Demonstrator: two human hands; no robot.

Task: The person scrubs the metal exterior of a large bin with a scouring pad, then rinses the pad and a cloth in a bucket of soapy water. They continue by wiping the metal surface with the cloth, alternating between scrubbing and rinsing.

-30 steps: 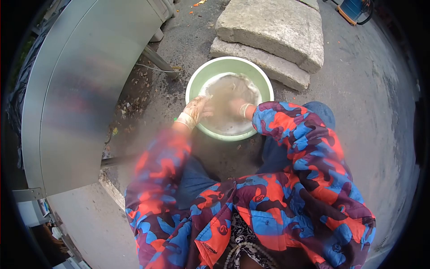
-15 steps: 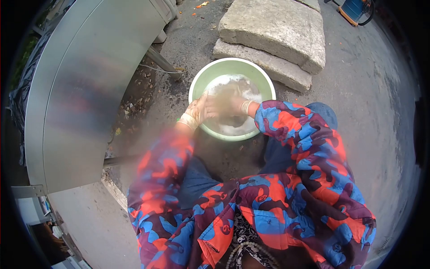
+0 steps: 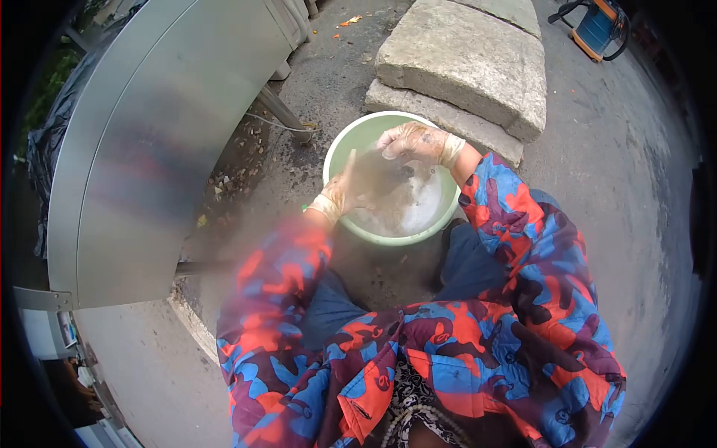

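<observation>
A round pale green basin [image 3: 351, 138] with a white rim stands on the ground and holds cloudy, foamy water [image 3: 422, 205]. Both hands wear thin, see-through gloves stained brown. My left hand [image 3: 343, 190] is at the basin's left side, its thumb raised and its fingers over the water. My right hand [image 3: 420, 143] is curled above the far right part of the basin, fingers pressed together. Between the hands is a blurred greyish-brown area, and what they hold there, if anything, cannot be made out.
Stacked stone slabs [image 3: 463, 60] lie just beyond the basin. A large metal panel [image 3: 149, 164] with a leg [image 3: 282, 112] rises on the left. A blue and orange vacuum-like machine [image 3: 595, 28] stands at the far right. Small debris is scattered near the leg.
My right hand has lifted from low over the water to the far right of the basin and curled. The left thumb now points up. The view has shifted slightly.
</observation>
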